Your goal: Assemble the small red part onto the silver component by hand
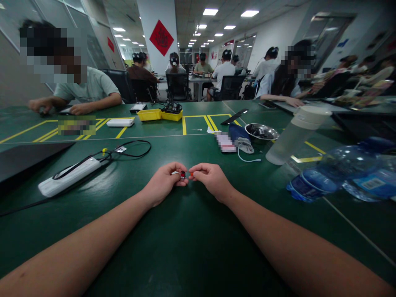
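Above the green table (185, 231), my left hand (165, 181) is closed in a pinch around a small red and black piece (183, 175); its exact kind is too small to tell. Close beside it, my right hand (212, 179) pinches a tiny orange piece (191, 174) between thumb and forefinger. The fingertips of both hands almost meet, and a narrow gap shows between the two pieces. Fingers partly cover both of them.
At left lies a white power strip (69, 177) with a black cable. To the right are a metal bowl (261, 133), a frosted bottle (293, 136) and blue plastic water bottles (312, 183). Yellow trays (150, 115) stand farther back. People sit around the table.
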`<state>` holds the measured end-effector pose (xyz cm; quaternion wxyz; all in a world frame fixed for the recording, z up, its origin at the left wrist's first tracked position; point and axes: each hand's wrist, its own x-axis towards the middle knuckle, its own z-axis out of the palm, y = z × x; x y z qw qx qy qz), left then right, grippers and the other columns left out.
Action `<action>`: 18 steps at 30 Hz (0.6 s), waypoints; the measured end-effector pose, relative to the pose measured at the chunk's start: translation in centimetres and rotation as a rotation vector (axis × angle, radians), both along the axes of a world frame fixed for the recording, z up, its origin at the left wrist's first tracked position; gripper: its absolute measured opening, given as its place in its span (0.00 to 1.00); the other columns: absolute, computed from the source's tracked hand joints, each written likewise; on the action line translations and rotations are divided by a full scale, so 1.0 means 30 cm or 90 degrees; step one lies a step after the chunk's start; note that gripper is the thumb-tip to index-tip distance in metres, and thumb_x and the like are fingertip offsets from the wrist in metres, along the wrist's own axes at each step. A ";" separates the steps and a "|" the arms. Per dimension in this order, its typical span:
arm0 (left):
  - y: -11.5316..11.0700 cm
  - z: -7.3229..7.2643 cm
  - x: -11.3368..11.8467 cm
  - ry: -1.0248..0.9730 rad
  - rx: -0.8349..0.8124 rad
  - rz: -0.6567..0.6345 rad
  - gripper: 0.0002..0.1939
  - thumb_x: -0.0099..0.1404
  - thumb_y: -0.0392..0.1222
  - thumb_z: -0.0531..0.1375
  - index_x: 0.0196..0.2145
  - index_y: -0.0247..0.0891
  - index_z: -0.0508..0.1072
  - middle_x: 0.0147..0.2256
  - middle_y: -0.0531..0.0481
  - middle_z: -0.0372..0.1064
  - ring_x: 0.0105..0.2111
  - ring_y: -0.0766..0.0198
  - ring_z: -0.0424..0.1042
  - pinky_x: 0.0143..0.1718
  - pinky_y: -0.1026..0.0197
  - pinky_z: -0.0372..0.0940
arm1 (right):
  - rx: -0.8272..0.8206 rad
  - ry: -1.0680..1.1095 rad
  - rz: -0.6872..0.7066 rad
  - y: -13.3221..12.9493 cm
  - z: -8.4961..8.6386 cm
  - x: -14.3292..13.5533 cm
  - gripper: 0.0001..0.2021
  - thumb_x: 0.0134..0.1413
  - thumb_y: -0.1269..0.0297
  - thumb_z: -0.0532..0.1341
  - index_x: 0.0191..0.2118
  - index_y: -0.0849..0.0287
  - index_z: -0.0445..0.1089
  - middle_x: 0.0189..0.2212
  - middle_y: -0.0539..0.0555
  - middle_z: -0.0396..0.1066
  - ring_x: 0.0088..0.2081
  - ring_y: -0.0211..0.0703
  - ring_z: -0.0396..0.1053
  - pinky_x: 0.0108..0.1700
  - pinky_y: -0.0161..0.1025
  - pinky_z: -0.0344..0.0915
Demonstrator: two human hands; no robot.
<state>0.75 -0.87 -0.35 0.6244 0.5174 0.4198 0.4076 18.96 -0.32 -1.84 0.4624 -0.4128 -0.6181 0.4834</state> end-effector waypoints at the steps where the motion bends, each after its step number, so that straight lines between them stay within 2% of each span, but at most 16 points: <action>1: 0.000 0.001 0.000 -0.011 -0.005 -0.001 0.09 0.57 0.29 0.58 0.37 0.36 0.71 0.33 0.50 0.71 0.31 0.69 0.73 0.35 0.67 0.68 | 0.000 0.002 0.005 0.001 -0.004 0.001 0.09 0.50 0.70 0.60 0.38 0.63 0.75 0.31 0.56 0.77 0.34 0.43 0.76 0.39 0.40 0.70; 5: -0.005 0.005 0.000 -0.035 -0.002 -0.009 0.10 0.58 0.30 0.59 0.38 0.36 0.70 0.35 0.49 0.71 0.35 0.67 0.74 0.39 0.65 0.69 | 0.007 -0.006 0.017 0.003 -0.007 0.003 0.11 0.49 0.71 0.60 0.39 0.62 0.75 0.33 0.56 0.77 0.35 0.43 0.76 0.40 0.40 0.70; 10: -0.016 0.013 -0.001 0.026 0.035 -0.022 0.08 0.60 0.35 0.61 0.39 0.36 0.70 0.35 0.50 0.71 0.34 0.69 0.73 0.38 0.67 0.68 | 0.012 -0.027 0.021 -0.002 0.008 -0.001 0.08 0.48 0.70 0.61 0.36 0.63 0.75 0.32 0.55 0.77 0.34 0.42 0.75 0.39 0.40 0.70; 18: -0.001 0.006 0.001 -0.002 -0.014 -0.015 0.15 0.60 0.33 0.60 0.46 0.36 0.69 0.37 0.47 0.73 0.33 0.68 0.74 0.38 0.66 0.70 | 0.000 -0.017 0.014 -0.008 0.022 -0.004 0.07 0.47 0.71 0.62 0.35 0.63 0.74 0.31 0.55 0.77 0.33 0.42 0.75 0.39 0.39 0.71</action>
